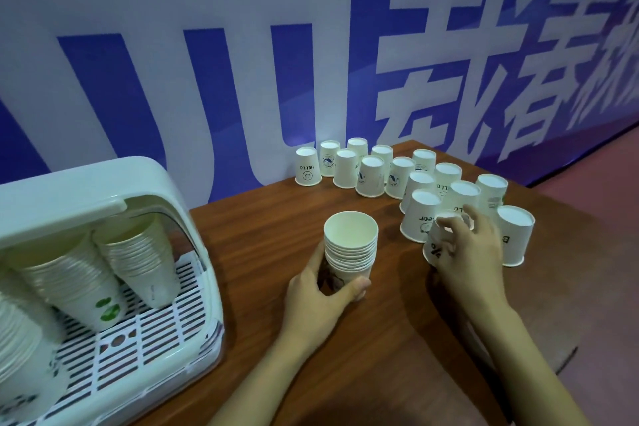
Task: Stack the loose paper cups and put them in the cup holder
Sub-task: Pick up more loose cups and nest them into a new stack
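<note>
The left hand (323, 289) reached in from below with its forearm angled up and to the right, thumb in front and fingers curled round the back of the upright stack of nested white paper cups (350, 249). That stack stood mouth-up on the brown wood-grain table (262, 235), with many rolled rims showing one below another and a dark print on the lowest cup, partly hidden by the hand. The grip closed round the lower part of the stack, the thumb tip pressed against its front.

Just right of the stack, the right hand (466, 247) came in palm-down over a single upside-down white paper cup with a black percent mark (436, 245). Its fingers were curled over the cup's upturned base and side, holding it; the cup tilted slightly toward the stack.

Behind and right of the stack, the loose white paper cups (397, 176) stood upside down in a cluster, several printed, one reading HELLO.

Left of the stack sat the pale green plastic cup holder with a slatted white tray (145, 332), with tall nested cup stacks (138, 252) leaning inside it.

Beyond the table hung a blue banner with large white characters (207, 45).
</note>
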A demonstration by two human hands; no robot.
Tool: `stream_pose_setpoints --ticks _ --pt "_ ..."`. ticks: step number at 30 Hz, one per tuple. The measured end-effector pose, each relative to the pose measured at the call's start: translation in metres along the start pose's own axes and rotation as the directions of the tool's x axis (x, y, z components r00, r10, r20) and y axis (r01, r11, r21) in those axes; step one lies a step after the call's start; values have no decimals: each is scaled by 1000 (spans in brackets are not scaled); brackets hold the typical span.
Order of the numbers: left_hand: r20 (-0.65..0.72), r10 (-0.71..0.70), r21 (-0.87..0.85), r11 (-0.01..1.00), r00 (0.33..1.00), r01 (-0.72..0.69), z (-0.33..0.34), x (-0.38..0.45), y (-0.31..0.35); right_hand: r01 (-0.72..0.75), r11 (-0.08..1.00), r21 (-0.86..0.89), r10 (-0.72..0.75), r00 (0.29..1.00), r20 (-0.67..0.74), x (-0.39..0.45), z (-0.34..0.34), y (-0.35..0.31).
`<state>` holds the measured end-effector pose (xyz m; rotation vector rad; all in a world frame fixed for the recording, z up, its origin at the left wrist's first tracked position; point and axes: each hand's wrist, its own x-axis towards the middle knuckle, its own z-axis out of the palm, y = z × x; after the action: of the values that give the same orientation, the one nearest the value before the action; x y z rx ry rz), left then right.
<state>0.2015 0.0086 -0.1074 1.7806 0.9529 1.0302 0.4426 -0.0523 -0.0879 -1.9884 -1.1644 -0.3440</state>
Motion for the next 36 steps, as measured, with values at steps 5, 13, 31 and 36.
stream_pose_setpoints --ticks 5,13,31,36 --pt "-8 8 17 1000 1000 -8 0 0 -1 38 968 248 -2 990 -144 0 -22 -22" --pt "15 6 -25 1000 1000 -5 1 0 1 307 777 549 -225 951 -214 7 -42 -101" --pt "8 -1 75 997 1000 1 1 -1 -6 197 735 649 -269 963 13 15 -45 -117" --pt "-3 -7 88 996 1000 7 1 0 -4 204 845 495 -337 921 195 31 -74 -103"
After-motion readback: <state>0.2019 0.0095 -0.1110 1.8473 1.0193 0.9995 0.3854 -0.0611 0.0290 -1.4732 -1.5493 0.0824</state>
